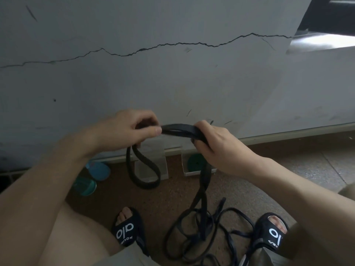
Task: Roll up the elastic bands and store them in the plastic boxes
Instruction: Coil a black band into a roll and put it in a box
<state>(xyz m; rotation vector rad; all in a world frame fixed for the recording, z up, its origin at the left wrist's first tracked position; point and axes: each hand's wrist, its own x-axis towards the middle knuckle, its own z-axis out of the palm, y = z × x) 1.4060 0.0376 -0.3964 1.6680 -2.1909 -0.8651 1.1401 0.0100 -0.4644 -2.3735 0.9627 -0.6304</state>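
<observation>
By cracked wall point(172, 77): hands stretch band point(178, 129).

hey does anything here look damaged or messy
Yes. A long jagged crack runs across the grey wall. On the floor, between the black slippers, loose elastic bands lie in a tangled heap, not yet rolled.

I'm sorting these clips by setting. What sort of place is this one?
Probably a home or a plain indoor room, at floor level: a cracked painted wall, a speckled floor and slippers on the person's feet.
</observation>
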